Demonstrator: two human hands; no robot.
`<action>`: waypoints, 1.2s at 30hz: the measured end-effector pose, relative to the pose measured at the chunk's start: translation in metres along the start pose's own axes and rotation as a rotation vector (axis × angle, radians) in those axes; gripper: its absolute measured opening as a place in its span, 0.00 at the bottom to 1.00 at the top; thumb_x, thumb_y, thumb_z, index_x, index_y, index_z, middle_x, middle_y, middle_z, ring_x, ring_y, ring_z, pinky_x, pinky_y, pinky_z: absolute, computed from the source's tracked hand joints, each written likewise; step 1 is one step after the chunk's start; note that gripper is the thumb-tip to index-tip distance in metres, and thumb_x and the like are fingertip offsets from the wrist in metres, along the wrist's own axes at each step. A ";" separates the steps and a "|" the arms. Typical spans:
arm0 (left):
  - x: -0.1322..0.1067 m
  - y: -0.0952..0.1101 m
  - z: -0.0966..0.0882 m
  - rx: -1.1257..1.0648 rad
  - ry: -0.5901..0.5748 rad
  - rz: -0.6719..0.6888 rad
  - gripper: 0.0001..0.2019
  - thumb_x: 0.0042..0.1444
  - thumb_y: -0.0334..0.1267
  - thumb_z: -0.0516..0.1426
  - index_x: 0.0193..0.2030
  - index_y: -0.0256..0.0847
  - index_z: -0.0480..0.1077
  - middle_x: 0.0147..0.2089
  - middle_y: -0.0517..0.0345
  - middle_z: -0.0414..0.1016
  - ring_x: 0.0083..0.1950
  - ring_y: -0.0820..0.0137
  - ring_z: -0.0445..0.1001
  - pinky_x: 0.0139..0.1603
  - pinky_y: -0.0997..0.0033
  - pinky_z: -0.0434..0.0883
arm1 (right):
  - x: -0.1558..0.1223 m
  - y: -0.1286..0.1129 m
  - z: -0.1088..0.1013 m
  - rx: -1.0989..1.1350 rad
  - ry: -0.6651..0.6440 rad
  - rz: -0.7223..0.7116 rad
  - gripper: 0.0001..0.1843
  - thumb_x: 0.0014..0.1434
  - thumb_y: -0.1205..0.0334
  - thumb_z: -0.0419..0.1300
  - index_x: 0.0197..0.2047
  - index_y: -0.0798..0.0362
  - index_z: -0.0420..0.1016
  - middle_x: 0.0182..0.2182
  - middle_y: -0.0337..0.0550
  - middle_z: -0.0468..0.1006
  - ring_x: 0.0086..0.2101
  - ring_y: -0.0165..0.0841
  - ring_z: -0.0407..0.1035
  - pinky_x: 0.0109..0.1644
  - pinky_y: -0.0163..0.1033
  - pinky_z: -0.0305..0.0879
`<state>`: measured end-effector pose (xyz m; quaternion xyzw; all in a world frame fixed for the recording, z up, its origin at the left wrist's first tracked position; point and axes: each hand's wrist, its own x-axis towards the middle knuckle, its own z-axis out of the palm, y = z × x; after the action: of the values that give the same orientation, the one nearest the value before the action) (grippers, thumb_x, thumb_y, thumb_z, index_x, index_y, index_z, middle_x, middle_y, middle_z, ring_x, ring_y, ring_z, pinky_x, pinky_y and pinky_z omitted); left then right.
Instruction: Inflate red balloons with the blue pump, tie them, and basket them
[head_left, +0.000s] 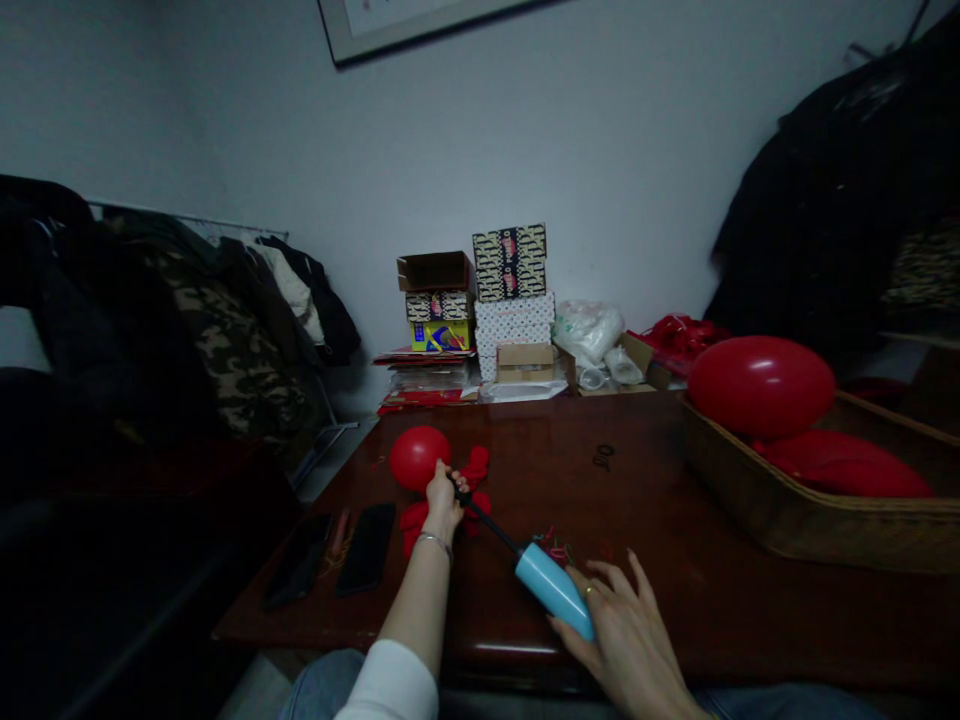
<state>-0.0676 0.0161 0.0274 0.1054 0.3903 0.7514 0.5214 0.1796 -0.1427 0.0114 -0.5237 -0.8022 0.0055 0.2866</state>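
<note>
My left hand (444,498) is closed where the neck of a partly inflated red balloon (420,458) meets the black nozzle end of a hand balloon pump (553,590). The pump has a light blue body and a black rod, and slants down to the right. At its near end, my right hand (626,635) has its thumb and palm against the blue body, with the other fingers stretched out. Limp red balloons (480,465) lie beside and beneath my left hand. Small coloured ties (555,548) are scattered just beyond the pump.
To the right, a wicker basket (817,540) holds large inflated red balloons (761,385). Two dark phones (366,548) lie at the left of the brown table (540,440). Black rings (603,456) lie farther back. Stacked boxes (514,320) stand by the wall, with clothes (217,310) hanging at left.
</note>
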 end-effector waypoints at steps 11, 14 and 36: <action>-0.010 -0.012 0.006 -0.011 -0.010 -0.018 0.14 0.62 0.41 0.49 0.27 0.40 0.55 0.17 0.67 0.54 0.14 0.80 0.54 0.13 0.82 0.53 | 0.021 -0.009 -0.005 -0.014 -0.040 0.051 0.20 0.53 0.52 0.59 0.46 0.53 0.74 0.39 0.45 0.79 0.47 0.41 0.66 0.64 0.56 0.36; -0.014 -0.021 0.008 -0.001 -0.027 -0.040 0.14 0.62 0.42 0.49 0.27 0.40 0.56 0.17 0.67 0.55 0.14 0.81 0.55 0.13 0.83 0.53 | 0.032 -0.017 -0.003 -0.018 -0.070 0.054 0.20 0.54 0.52 0.57 0.46 0.53 0.74 0.39 0.45 0.79 0.47 0.41 0.66 0.64 0.56 0.35; -0.011 -0.026 0.001 -0.026 0.012 -0.038 0.16 0.61 0.49 0.49 0.27 0.40 0.56 0.18 0.66 0.55 0.14 0.80 0.55 0.13 0.82 0.53 | 0.025 -0.010 0.003 -0.009 -0.065 0.027 0.21 0.55 0.51 0.57 0.49 0.52 0.72 0.41 0.45 0.78 0.47 0.40 0.66 0.64 0.56 0.34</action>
<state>-0.0440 0.0114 0.0131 0.0866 0.3855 0.7471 0.5345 0.1630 -0.1253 0.0226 -0.5354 -0.8040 0.0226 0.2579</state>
